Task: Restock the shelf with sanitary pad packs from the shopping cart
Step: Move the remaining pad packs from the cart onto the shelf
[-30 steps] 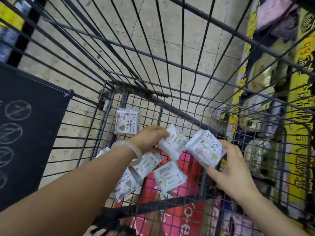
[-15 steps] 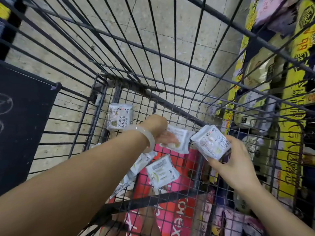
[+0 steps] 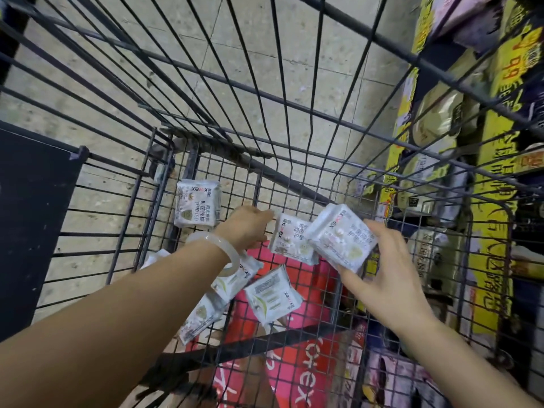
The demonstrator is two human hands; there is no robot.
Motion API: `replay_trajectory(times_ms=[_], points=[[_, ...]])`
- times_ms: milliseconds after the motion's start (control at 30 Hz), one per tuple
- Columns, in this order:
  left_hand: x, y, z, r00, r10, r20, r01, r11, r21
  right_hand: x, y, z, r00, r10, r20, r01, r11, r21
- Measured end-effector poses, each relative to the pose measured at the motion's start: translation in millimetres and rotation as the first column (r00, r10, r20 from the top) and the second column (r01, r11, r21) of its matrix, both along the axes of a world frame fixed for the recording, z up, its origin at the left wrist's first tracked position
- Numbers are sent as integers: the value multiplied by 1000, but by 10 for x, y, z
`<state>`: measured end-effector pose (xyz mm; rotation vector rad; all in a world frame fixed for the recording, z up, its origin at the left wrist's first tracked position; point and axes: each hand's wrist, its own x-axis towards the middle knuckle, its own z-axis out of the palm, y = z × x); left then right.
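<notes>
Setting: We look down into a wire shopping cart (image 3: 294, 119) standing on a pale tiled floor (image 3: 323, 54), with shelves of yellow-labelled goods (image 3: 494, 178) along the right.

Right hand: Our right hand (image 3: 385, 278) grips a white sanitary pad pack (image 3: 341, 237) by its near edge, thumb under and fingers over, holding it tilted above the cart floor.

Left hand: Our left hand (image 3: 247, 231), a pale bangle (image 3: 217, 251) on the wrist, reaches to the far middle of the cart; its fingertips touch the left edge of a second white pack (image 3: 290, 240). We cannot tell whether the fingers curl round it.

Second pack: It sits just behind and partly under the held pack, touching it.

Loose packs: One white pack (image 3: 197, 207) leans at the far left corner. A pack with its barcode side up (image 3: 272, 294) lies near the middle, and two more (image 3: 217, 295) lie partly hidden under our left forearm.

Below the cart: Red and pink packaging (image 3: 297, 375) shows through the mesh at the near side.
</notes>
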<state>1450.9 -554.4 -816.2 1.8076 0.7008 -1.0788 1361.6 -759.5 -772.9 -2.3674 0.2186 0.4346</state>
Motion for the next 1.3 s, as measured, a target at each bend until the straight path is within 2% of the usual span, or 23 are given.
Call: replay_trajectory(times_ms=[133, 333, 533, 633, 667, 733, 800, 867, 967, 1033, 1100, 1167, 1233, 1300], points=[[0, -27, -15, 988, 155, -27, -156, 987, -37, 78, 109, 24, 999, 37, 1, -37, 999, -7], [-58, -5, 9, 984, 165, -61, -172, 976, -137, 144, 226, 39, 997, 79, 27, -80, 996, 37], [-159, 44, 29, 992, 70, -108, -96, 962, -257, 196, 363, -46, 972, 236, 17, -236, 972, 10], [-195, 23, 96, 995, -59, -76, 32, 946, -322, 206, 404, -83, 965, 261, -33, -261, 965, 7], [-205, 23, 100, 992, -116, -49, 93, 938, -335, 212, 417, -70, 971, 226, -81, -220, 973, 76], [-215, 14, 104, 982, -189, 13, 182, 921, -345, 228, 436, -2, 963, 55, -263, 21, 960, 278], [-208, 2, 74, 976, -210, 52, 214, 902, -375, 247, 432, 17, 870, -123, -478, 335, 858, 390], [-195, -14, 111, 973, -222, 58, 225, 878, -423, 226, 422, -17, 775, -153, -614, 483, 769, 419], [-237, -61, 53, 969, -241, 45, 234, 855, -462, 156, 495, -81, 751, -33, -660, 451, 755, 476], [-278, -104, 32, 967, -252, 46, 248, 878, -409, 119, 558, -95, 765, -31, -643, 429, 769, 473], [-301, -115, 19, 983, -186, 8, 175, 910, -377, 118, 556, -91, 781, -68, -620, 450, 750, 485], [-332, -105, 91, 997, -64, -34, 43, 904, -424, 144, 549, -28, 795, -90, -599, 459, 736, 498], [-333, -62, 139, 998, 29, -47, -48, 879, -474, 200, 558, 73, 821, -77, -566, 420, 753, 506], [-284, 5, 217, 999, 37, -33, -49, 832, -553, 291, 590, 189, 841, -56, -537, 388, 754, 529]])
